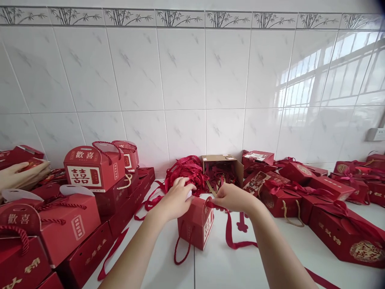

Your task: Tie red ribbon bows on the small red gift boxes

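A small red gift box with a white character panel on its side stands in front of me on the white table. My left hand rests at its top left edge, fingers bent over it, with a bit of white showing beside the fingertips. At the top right, my right hand is closed on a dark red cord that looks like the box's rope handle. The other rope handle hangs at the lower left. A red ribbon trails below my right hand, beside a red cut-out tag.
Behind lie a tangled ribbon heap and an open cardboard carton. Stacked gift boxes line the left; ribbon-tied boxes fill the right. Another person's hand reaches in at far left. A tiled wall rises behind.
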The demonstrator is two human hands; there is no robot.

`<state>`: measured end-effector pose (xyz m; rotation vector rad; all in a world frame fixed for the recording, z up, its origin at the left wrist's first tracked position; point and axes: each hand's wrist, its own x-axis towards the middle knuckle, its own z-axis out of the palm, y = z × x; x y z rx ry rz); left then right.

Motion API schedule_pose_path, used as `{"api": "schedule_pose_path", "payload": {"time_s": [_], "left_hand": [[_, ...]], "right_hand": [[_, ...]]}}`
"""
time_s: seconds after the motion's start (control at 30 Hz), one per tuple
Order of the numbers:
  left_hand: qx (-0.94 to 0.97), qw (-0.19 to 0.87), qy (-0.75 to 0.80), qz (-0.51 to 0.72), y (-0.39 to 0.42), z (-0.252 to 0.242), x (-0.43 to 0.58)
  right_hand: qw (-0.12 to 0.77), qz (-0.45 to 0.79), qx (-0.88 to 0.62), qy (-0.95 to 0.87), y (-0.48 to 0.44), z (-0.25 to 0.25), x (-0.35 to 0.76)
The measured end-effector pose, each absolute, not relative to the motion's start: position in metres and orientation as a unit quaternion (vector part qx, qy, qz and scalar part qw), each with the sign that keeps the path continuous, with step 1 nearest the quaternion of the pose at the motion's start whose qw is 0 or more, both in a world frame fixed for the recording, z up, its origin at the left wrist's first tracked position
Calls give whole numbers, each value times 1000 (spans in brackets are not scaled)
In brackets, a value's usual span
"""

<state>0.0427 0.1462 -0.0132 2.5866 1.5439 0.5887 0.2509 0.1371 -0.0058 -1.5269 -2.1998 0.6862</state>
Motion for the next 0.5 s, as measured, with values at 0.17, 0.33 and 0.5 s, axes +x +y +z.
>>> {"api": "schedule_pose_path", "payload": {"time_s": [0.17, 0.33, 0.5], "left_hand": [[886, 90, 418, 180, 135, -9, 52], [890, 76, 412, 180, 132, -8, 55], [889, 32, 413, 194, 133, -9, 57]], "right_hand": [[191, 283, -528, -777, 132, 1, 258], [198, 305, -514, -777, 130, 2, 259], [189, 299, -519, -778, 129, 4, 257]]}}
